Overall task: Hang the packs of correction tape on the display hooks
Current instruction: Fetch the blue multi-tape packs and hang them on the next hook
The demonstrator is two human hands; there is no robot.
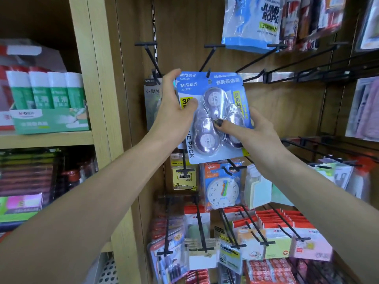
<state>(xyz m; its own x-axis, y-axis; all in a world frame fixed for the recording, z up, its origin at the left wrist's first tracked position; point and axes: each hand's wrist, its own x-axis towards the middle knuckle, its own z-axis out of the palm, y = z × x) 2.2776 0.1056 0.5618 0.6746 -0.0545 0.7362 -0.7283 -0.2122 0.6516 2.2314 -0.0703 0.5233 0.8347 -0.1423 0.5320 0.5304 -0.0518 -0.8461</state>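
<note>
Mid-hang: blue card packs of purple correction tape [213, 115] held up at the black wire display hook [208, 73], hang hole just under its tip. Left hand [174, 111] gripping the left edge, right hand [254, 130] pinching the right. Next, likely: hole onto tip, then push far along the wire.

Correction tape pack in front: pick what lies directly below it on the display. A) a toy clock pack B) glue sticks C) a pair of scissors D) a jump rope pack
A: the toy clock pack hangs just under the front correction tape pack, which both the left hand and right hand hold.
</note>
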